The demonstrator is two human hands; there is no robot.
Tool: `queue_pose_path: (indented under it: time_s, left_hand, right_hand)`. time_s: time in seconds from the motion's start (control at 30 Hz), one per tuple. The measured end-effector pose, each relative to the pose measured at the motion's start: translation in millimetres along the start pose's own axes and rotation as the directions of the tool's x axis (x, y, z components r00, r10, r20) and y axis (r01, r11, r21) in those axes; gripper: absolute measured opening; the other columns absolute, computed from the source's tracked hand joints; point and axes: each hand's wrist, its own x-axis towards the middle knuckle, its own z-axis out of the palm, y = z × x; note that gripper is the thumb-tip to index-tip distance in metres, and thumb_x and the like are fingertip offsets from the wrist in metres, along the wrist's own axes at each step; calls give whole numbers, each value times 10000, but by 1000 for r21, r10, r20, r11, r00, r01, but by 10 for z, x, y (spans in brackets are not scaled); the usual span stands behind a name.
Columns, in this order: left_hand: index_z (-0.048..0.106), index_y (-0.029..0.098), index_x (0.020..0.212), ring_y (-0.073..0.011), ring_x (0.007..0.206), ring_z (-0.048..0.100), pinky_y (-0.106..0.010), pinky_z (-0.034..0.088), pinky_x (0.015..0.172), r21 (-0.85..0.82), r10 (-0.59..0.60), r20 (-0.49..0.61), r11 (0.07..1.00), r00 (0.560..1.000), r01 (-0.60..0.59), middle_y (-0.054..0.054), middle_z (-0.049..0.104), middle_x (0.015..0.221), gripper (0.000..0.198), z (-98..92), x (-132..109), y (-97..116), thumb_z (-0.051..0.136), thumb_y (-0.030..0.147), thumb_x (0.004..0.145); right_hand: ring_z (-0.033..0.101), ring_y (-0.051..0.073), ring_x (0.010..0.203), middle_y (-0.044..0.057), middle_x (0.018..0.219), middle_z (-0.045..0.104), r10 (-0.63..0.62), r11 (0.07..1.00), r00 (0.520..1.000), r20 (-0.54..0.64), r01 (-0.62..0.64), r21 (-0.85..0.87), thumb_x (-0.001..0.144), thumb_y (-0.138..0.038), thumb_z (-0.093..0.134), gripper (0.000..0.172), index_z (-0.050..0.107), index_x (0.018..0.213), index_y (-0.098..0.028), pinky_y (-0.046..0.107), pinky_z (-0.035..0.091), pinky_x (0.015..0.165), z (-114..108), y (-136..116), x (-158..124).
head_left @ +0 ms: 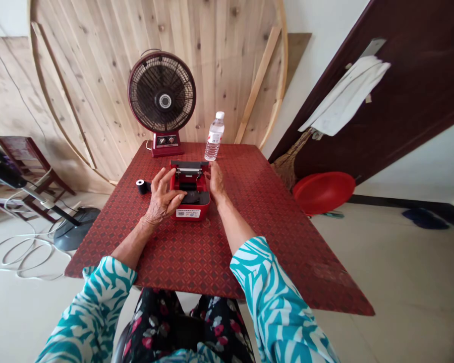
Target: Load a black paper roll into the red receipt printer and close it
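A small red receipt printer [189,212] sits on the red patterned table [272,237] with its lid open, showing a dark, hollow paper bay and a metal roller part. My left hand [161,197] rests against its left side, fingers spread and holding nothing. My right hand [216,181] touches its upper right corner, and the fingertips are partly hidden. Just left of the printer, a black roll [143,186] lies on its side, near my left fingers.
A dark red desk fan [162,93] and a water bottle [214,137] stand at the table's far edge. A red basin [323,192] and a broom [285,169] sit on the floor at right. White cable [18,254] lies on the floor at left.
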Motion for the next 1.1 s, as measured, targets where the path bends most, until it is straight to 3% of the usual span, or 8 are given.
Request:
queue_pose_path:
  time_s: [0.13, 0.3, 0.4, 0.67, 0.8, 0.93, 1.03, 1.1]
  left_hand:
    - [724, 208, 901, -332, 1453, 284, -554, 272, 1169, 0, -8, -61, 1000, 998, 8, -97, 437, 1522, 326, -7, -13, 2, 529, 467, 934]
    - [609, 185, 1250, -309, 1451, 309, -545, 267, 1163, -77, -151, -70, 986, 986, 145, -159, 399, 1540, 583, 0, -74, -76, 303, 599, 978]
    - [681, 198, 1147, -295, 1452, 300, -535, 244, 1173, -79, -164, -23, 984, 986, 161, -129, 407, 1539, 655, 19, -101, -140, 181, 593, 995]
    - [753, 202, 949, -250, 1407, 346, -480, 263, 1172, -85, -193, -63, 979, 979, 187, -94, 514, 1456, 642, 53, -76, -148, 203, 525, 1020]
    - [762, 201, 950, -272, 1401, 349, -497, 273, 1159, -85, -221, -54, 973, 974, 216, -105, 522, 1444, 601, 20, -80, -120, 263, 532, 1010]
    - [736, 196, 1049, -258, 1263, 491, -471, 347, 1103, -163, -277, -18, 949, 961, 270, -122, 606, 1315, 527, -19, -81, -97, 318, 513, 999]
    - [702, 190, 1091, -221, 1059, 597, -379, 455, 969, -290, -426, -27, 869, 905, 400, -103, 680, 1104, 426, -62, -40, -99, 414, 475, 962]
    - [691, 190, 1083, -183, 858, 622, -298, 493, 790, -401, -589, -1, 740, 808, 540, -67, 686, 944, 355, -106, 4, -106, 497, 436, 916]
  right_hand:
    - [607, 204, 1113, 57, 1113, 692, -46, 995, 997, -61, 41, -87, 886, -685, 342, 546, 638, 787, -237, 406, 483, 998, -53, -24, -285]
    - [569, 204, 1163, 68, 1175, 655, -127, 973, 990, -58, 113, -200, 920, -627, 327, 500, 638, 847, -243, 409, 427, 1060, -73, -5, -499]
    - [572, 207, 1139, 67, 1126, 655, -184, 955, 981, -54, 166, -247, 925, -624, 308, 501, 633, 856, -249, 410, 408, 1075, -80, 38, -539]
    - [561, 207, 1125, 52, 1087, 645, -216, 941, 976, -36, 199, -273, 916, -639, 305, 503, 632, 859, -262, 398, 402, 1067, -103, 84, -568]
    - [578, 208, 1098, 45, 1045, 664, -164, 965, 985, -57, 148, -218, 895, -642, 345, 482, 647, 861, -268, 392, 402, 1067, -81, 37, -602]
    - [585, 208, 1148, 48, 1184, 671, -27, 996, 995, -95, 18, -90, 869, -616, 428, 459, 644, 1084, -272, 408, 394, 1089, -49, 58, -721]
    - [589, 214, 1161, 62, 1243, 664, 125, 992, 980, -153, -125, 11, 856, -612, 440, 524, 605, 1195, -248, 427, 420, 1066, -27, 87, -816]
    - [588, 215, 1162, 66, 1223, 680, 153, 988, 974, -166, -153, 16, 853, -597, 444, 510, 632, 1154, -230, 417, 429, 1058, -20, 85, -853]
